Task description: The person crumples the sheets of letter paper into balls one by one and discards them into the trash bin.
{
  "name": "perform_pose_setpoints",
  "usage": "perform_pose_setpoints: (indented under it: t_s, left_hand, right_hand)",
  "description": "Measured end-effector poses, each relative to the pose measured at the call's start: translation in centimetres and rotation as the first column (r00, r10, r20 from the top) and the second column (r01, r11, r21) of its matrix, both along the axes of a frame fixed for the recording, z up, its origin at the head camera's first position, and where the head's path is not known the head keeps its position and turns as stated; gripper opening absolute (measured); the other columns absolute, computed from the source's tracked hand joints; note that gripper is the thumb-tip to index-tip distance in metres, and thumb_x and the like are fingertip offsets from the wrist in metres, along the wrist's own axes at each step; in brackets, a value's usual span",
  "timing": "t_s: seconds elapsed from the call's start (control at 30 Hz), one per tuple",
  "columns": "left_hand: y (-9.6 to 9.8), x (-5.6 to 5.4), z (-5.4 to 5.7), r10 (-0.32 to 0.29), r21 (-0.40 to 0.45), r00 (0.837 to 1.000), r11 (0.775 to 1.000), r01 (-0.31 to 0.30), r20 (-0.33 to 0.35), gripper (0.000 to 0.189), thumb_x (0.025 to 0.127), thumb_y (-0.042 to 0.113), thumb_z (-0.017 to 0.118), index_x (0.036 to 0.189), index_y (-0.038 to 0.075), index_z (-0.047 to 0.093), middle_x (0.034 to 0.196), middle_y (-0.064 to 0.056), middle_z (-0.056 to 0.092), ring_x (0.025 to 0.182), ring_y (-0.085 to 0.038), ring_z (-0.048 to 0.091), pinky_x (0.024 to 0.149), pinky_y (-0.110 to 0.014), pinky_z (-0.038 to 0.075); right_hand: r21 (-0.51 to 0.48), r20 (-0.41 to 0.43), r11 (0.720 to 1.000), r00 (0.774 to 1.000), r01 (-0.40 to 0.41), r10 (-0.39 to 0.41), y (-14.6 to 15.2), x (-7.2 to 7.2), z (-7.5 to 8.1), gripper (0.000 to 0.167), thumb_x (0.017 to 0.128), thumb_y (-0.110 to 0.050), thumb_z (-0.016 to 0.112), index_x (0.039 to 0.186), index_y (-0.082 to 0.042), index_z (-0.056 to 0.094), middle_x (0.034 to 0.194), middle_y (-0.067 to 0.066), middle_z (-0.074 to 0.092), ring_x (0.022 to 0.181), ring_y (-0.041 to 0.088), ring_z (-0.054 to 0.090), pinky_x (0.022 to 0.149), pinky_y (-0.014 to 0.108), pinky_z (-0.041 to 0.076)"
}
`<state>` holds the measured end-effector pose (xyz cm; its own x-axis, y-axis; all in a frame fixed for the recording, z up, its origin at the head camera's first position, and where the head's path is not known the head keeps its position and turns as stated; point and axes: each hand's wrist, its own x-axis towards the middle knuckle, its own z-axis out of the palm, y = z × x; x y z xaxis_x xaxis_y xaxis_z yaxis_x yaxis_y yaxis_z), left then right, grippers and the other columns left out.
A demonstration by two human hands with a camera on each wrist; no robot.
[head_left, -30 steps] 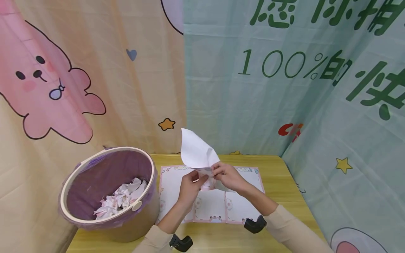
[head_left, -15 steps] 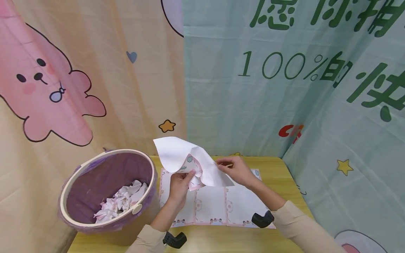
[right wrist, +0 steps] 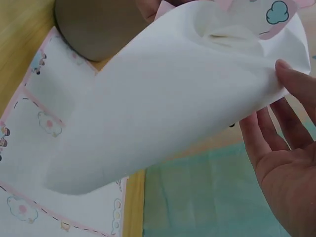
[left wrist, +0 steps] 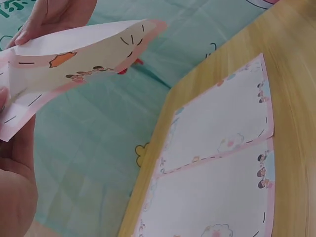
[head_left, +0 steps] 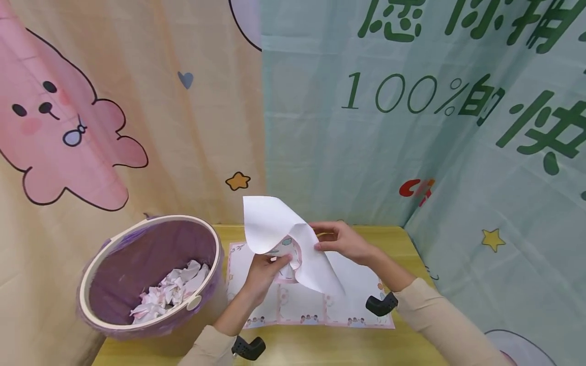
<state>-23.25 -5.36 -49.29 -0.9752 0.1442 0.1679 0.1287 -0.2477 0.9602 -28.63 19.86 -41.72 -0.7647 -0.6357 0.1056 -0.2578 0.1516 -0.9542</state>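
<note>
A sheet of paper [head_left: 279,218], white on one side with a pink printed border on the other, hangs bent and partly folded over the table. My left hand [head_left: 261,277] pinches its lower middle between thumb and fingers. At the right edge, my right hand [head_left: 345,243] holds the sheet, thumb on the near face and fingers behind, as the right wrist view shows with the hand [right wrist: 286,143]. The left wrist view shows the sheet's printed border [left wrist: 94,69] from below. Under the hands, several matching sheets [head_left: 302,305] lie side by side.
Left of the sheets stands a bin [head_left: 148,325] with a purple liner, holding crumpled paper [head_left: 171,292]. The wooden table [head_left: 320,345] reaches to printed curtains [head_left: 320,152] at the back and right.
The paper swung left and spread wider, then shifted back right, its lower right corner dropping. My right hand moved right, away from the left hand, to the sheet's edge.
</note>
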Motion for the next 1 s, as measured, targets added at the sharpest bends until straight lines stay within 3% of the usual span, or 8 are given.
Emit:
perform_pose_setpoints:
  t_s: [0.1,0.23,0.37,0.53,0.6,0.67,0.83,1.0]
  left_hand:
    - [0.1,-0.2,0.2,0.010,-0.026,1.000,1.000,-0.010,-0.016,0.047,0.094,0.003,0.075,0.137,0.005,0.056,0.132,-0.010,0.063,0.118,-0.025,0.062,0.094,-0.032,0.055]
    - [0.2,-0.3,0.9,0.073,-0.085,0.997,0.994,-0.075,-0.023,0.034,0.093,0.004,0.077,0.125,-0.002,0.067,0.122,-0.011,0.069,0.106,-0.022,0.066,0.086,-0.030,0.057]
    - [0.3,-0.6,1.7,0.140,-0.147,0.990,0.980,-0.137,0.011,0.029,0.092,0.008,0.079,0.117,-0.005,0.071,0.114,-0.010,0.070,0.104,-0.021,0.064,0.084,-0.027,0.055]
    - [0.4,-1.2,2.6,0.202,-0.143,0.973,0.972,-0.186,0.113,0.021,0.091,0.006,0.078,0.106,-0.008,0.075,0.098,-0.007,0.071,0.090,-0.016,0.065,0.072,-0.023,0.055]
    - [0.4,-1.4,2.9,0.209,-0.089,0.964,0.976,-0.197,0.163,0.015,0.092,0.001,0.075,0.103,-0.009,0.075,0.092,-0.007,0.072,0.081,-0.013,0.066,0.066,-0.021,0.055]
    - [0.3,-1.5,3.0,0.205,-0.033,0.957,0.979,-0.203,0.206,0.013,0.092,-0.003,0.072,0.102,-0.010,0.074,0.087,-0.007,0.072,0.073,-0.012,0.067,0.061,-0.021,0.056]
    - [0.0,-1.4,2.6,0.170,0.009,0.949,0.984,-0.179,0.267,0.014,0.092,-0.006,0.070,0.105,-0.011,0.073,0.087,-0.007,0.073,0.073,-0.013,0.069,0.062,-0.021,0.058]
    - [0.0,-1.1,2.1,0.193,-0.082,0.962,0.980,-0.179,0.196,0.013,0.089,-0.007,0.072,0.101,-0.012,0.075,0.092,-0.007,0.072,0.078,-0.014,0.067,0.067,-0.023,0.058]
  right_hand:
    - [0.019,-0.031,1.000,0.999,-0.009,0.009,-0.2,0.1,0.3,0.050,0.098,-0.002,0.070,0.146,0.001,0.057,0.133,0.017,0.065,0.112,0.032,0.068,0.090,0.044,0.059]
    - [0.050,-0.087,0.997,0.995,0.060,-0.056,-0.6,0.2,0.5,0.044,0.100,-0.002,0.067,0.143,0.002,0.059,0.128,0.018,0.067,0.103,0.029,0.071,0.083,0.041,0.062]
    - [0.066,-0.230,0.991,0.968,0.121,-0.102,-1.2,0.4,0.6,0.036,0.099,0.001,0.067,0.135,0.003,0.066,0.121,0.020,0.071,0.094,0.028,0.073,0.076,0.038,0.063]
    - [0.121,-0.511,0.982,0.857,0.147,-0.065,-1.8,0.3,0.4,0.022,0.093,0.009,0.071,0.112,0.001,0.079,0.107,0.013,0.074,0.089,0.025,0.072,0.073,0.032,0.062]
    - [0.149,-0.584,0.979,0.811,0.138,-0.025,-1.9,0.3,0.2,0.021,0.090,0.012,0.073,0.105,0.000,0.081,0.101,0.009,0.073,0.090,0.025,0.070,0.072,0.030,0.062]
    - [0.171,-0.615,0.978,0.788,0.116,0.014,-2.0,0.4,0.0,0.022,0.088,0.013,0.074,0.103,0.000,0.082,0.097,0.007,0.070,0.089,0.024,0.068,0.071,0.029,0.061]
    - [0.202,-0.612,0.974,0.789,0.101,0.045,-2.0,0.7,-0.5,0.023,0.087,0.014,0.075,0.105,0.001,0.081,0.097,0.006,0.068,0.089,0.023,0.067,0.072,0.027,0.061]
    - [0.232,-0.542,0.970,0.838,0.069,0.070,-1.9,0.9,-0.6,0.021,0.089,0.014,0.073,0.104,0.001,0.081,0.096,0.004,0.068,0.091,0.022,0.067,0.074,0.029,0.061]
